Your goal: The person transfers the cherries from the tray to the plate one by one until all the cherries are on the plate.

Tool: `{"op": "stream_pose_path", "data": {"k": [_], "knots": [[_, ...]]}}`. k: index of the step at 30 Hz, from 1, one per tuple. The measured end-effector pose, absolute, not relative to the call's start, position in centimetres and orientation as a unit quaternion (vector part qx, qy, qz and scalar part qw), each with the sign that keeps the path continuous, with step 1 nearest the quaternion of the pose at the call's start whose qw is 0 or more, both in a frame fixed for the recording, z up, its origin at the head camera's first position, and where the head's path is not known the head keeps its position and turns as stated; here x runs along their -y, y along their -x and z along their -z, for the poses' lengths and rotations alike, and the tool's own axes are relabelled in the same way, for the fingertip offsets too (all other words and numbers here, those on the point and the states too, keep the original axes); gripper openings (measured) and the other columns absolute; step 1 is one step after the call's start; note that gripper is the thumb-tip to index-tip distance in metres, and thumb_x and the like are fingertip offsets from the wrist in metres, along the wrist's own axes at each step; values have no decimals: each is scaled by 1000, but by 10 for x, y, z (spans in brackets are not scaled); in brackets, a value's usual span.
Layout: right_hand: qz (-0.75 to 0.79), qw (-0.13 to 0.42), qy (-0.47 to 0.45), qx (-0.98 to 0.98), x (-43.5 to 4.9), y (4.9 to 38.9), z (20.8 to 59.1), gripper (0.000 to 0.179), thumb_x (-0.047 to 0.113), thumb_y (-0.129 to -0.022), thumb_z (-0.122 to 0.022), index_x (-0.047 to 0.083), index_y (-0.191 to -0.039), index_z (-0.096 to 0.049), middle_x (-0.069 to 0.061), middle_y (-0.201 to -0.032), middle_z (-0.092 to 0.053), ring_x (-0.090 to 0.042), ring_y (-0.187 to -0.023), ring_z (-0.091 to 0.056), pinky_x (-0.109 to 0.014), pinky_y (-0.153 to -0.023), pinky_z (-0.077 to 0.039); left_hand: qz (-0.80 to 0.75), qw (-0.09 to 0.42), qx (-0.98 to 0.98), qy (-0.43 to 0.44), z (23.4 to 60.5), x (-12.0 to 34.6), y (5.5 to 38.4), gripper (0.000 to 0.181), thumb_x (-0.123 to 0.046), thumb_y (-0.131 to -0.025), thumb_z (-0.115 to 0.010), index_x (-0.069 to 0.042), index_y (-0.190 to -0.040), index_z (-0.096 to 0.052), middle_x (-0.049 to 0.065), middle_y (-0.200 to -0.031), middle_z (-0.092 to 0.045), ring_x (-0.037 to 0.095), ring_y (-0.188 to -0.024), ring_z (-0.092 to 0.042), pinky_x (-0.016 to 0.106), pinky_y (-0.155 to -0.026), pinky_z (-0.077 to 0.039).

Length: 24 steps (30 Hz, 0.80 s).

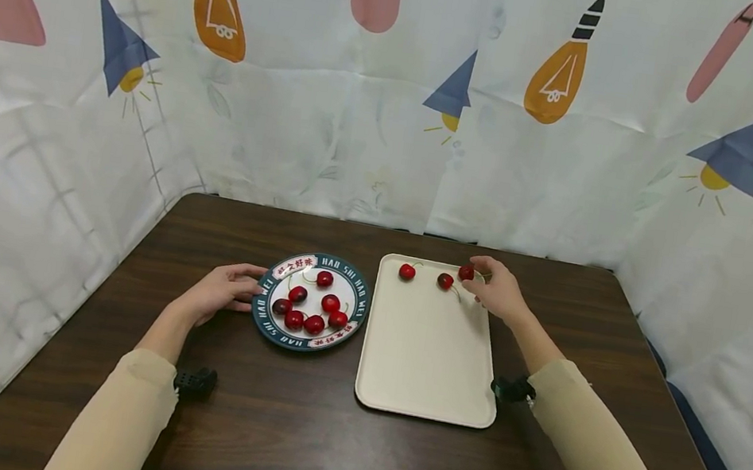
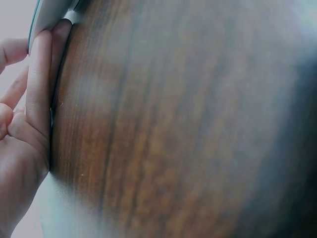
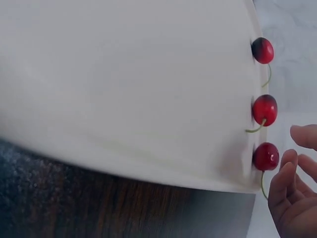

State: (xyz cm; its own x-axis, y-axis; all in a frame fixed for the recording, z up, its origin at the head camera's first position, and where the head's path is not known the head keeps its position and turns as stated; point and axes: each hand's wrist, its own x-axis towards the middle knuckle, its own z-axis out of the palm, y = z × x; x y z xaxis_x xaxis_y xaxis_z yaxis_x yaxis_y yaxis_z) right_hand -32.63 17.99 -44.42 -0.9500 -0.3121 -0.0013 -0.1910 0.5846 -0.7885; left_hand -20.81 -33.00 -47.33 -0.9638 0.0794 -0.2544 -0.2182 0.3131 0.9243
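Note:
Beside the round plate (image 1: 261,318) with a dark green lettered rim, my left hand (image 1: 212,294) pinches the plate's left edge. In the left wrist view, fingers (image 2: 39,84) lie beneath that edge and another digit touches it from above. Several red cherries (image 1: 314,324) lie on the plate. On the cream tray (image 1: 429,347), three cherries with stems sit along the far edge. My right hand (image 1: 499,291) is at the tray's far right corner, close to the rightmost cherry (image 3: 266,156). Its thumb and fingers are parted, and a small gap separates them from this cherry.
Plate and tray stand side by side on a dark wooden table (image 1: 291,432). A white patterned curtain (image 1: 389,148) hangs behind the table and along both sides. Each wrist wears a black camera strap, the left one (image 1: 195,382) hanging just above the table.

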Motion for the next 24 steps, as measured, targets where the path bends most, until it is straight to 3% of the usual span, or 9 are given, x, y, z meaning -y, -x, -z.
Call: {"op": "stream_pose_path", "data": {"k": [10, 13, 16, 18, 24], "knots": [[422, 89, 127, -893, -178, 332, 449, 56, 20, -101, -65, 3, -151, -45, -22, -153, -42, -32, -88, -63, -38, -72, -55, -585, 126, -800, 38, 473, 332, 208, 53, -19, -106, -58, 0, -153, -43, 24, -134, -56, 19, -103, -66, 33, -88, -59], [416, 96, 126, -896, -178, 333, 451, 55, 21, -101, -65, 3, -150, -46, -23, -156, -38, -39, -110, -60, -47, -85, -55, -584, 127, -801, 38, 473, 332, 208, 52, -19, -106, -57, 0, -153, -43, 25, -135, -55, 20, -103, -65, 33, -88, -59], [408, 97, 130, -898, -177, 333, 452, 55, 19, -100, -65, 1, -149, -47, -25, -156, -38, -43, -135, -44, -56, -101, -48, -583, 127, -802, 37, 473, 332, 208, 52, -20, -106, -58, -1, -153, -44, 25, -136, -55, 20, -104, -65, 33, -89, -59], [404, 93, 137, -900, -176, 334, 452, 55, 17, -100, -66, -1, -148, -47, -26, -154, -41, -43, -144, -34, -59, -108, -41, -583, 127, -802, 38, 473, 332, 208, 52, -20, -106, -58, -1, -152, -44, 25, -136, -54, 20, -104, -66, 33, -88, -59], [387, 82, 146, -907, -171, 335, 453, 51, 15, -98, -69, -2, -143, -51, -25, -142, -52, -41, -134, -44, -57, -109, -40, -584, 126, -801, 41, 474, 331, 208, 52, -20, -106, -58, -1, -152, -44, 24, -135, -55, 20, -103, -66, 33, -88, -59]]}}
